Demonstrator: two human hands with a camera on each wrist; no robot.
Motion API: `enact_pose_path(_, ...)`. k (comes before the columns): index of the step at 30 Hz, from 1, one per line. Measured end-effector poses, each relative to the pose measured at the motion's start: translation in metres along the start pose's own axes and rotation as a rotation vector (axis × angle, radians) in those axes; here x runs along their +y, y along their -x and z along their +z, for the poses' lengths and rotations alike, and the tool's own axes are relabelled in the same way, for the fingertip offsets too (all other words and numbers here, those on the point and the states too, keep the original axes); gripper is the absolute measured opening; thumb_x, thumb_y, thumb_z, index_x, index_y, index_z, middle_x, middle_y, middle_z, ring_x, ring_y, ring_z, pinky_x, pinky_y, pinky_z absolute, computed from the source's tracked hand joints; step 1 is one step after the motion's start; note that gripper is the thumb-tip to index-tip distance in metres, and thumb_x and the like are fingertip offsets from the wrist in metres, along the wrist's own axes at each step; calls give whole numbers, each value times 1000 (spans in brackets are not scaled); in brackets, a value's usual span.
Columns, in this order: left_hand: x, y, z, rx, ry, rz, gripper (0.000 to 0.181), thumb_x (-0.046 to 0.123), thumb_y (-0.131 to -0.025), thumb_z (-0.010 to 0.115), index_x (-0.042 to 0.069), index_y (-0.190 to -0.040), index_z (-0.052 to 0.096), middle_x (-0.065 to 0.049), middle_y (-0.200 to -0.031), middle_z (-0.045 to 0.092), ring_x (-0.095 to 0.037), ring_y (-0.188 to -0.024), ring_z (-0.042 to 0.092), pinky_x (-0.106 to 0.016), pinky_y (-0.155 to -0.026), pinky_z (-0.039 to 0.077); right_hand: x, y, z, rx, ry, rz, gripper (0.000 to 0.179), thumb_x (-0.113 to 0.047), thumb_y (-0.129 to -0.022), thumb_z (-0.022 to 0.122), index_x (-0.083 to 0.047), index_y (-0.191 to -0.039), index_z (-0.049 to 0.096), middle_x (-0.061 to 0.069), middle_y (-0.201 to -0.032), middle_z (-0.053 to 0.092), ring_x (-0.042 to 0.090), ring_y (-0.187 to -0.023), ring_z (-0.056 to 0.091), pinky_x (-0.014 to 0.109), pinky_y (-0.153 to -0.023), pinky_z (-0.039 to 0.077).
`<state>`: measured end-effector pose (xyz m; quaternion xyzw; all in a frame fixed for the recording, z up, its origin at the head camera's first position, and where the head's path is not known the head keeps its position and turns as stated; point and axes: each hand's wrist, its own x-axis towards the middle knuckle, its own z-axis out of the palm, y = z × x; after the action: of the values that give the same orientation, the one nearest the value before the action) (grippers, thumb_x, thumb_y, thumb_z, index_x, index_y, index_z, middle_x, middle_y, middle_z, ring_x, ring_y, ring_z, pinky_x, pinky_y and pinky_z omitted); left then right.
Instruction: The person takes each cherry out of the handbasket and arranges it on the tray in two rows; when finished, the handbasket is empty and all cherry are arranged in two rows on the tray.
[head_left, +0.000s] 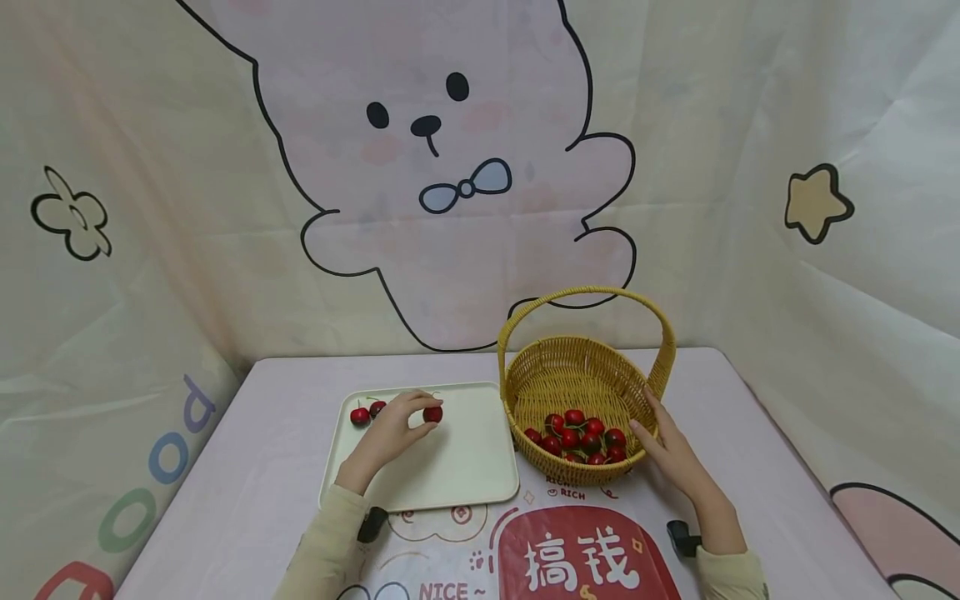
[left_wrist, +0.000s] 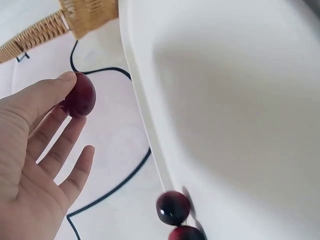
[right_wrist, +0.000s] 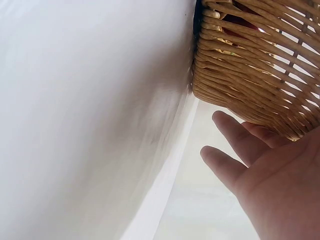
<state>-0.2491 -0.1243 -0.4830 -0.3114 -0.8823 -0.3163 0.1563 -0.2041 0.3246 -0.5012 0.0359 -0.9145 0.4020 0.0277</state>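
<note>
My left hand [head_left: 392, 432] pinches a dark red cherry [head_left: 432, 414] between thumb and fingertips, raised over the cream tray [head_left: 465, 467]. In the left wrist view the thumb presses against this cherry [left_wrist: 82, 96] while the other fingers spread behind it. Two more cherries [head_left: 360, 416] lie near the tray's far left corner. To the right stands a yellow woven basket [head_left: 573, 362] with a tall handle and several cherries with green stems inside. My right hand [head_left: 681, 458] holds the basket's right side, thumb at the rim and fingers along the outer wall, near the handle's base.
The basket's arched handle [head_left: 585, 291] rises high above its bowl. A printed cloth with a red patch [head_left: 585, 554] covers the table. Behind and on both sides hang cloth walls, with a cartoon figure [head_left: 427, 250] on the back one.
</note>
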Motion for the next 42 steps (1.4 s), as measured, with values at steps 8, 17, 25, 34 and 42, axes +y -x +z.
enact_pose_path(8, -27, 2, -8, -86, 4, -81, 31, 8, -77, 74, 4, -106, 68, -6, -105, 65, -24, -102, 60, -40, -89, 48, 0, 1, 1, 3, -6, 5, 74, -40, -95, 45, -19, -150, 1, 22, -153, 7, 50, -135, 13, 71, -97, 21)
enact_pose_path(17, -45, 2, -15, -117, -16, -124, 29, 5, -76, 74, 3, -105, 68, -8, -103, 65, -24, -95, 62, -39, -80, 51, -2, 0, 0, 3, 0, -3, 73, -40, -96, 45, -18, -150, 1, 22, -153, 7, 50, -135, 14, 71, -98, 21)
enact_pose_path(25, -59, 3, -17, -152, -26, -183, 28, 2, -77, 73, 2, -104, 68, -11, -103, 64, -22, -83, 59, -33, -69, 50, -1, 0, 0, 3, -8, -3, 74, -38, -96, 45, -18, -150, 0, 22, -153, 7, 50, -135, 13, 70, -99, 21)
enact_pose_path(34, -67, 6, -20, -176, -76, -228, 31, 7, -77, 74, 4, -107, 68, -12, -107, 64, -28, -96, 60, -43, -83, 50, -1, 0, 1, 6, -4, -16, 72, -37, -96, 45, -16, -150, 2, 22, -153, 8, 50, -135, 14, 70, -99, 21)
enact_pose_path(42, -70, 7, -19, -166, -89, -220, 32, 9, -77, 74, 6, -108, 68, -10, -107, 64, -26, -93, 61, -42, -80, 50, -2, 1, 0, 6, -6, -13, 73, -37, -96, 45, -15, -150, 2, 22, -153, 8, 50, -135, 13, 70, -98, 20)
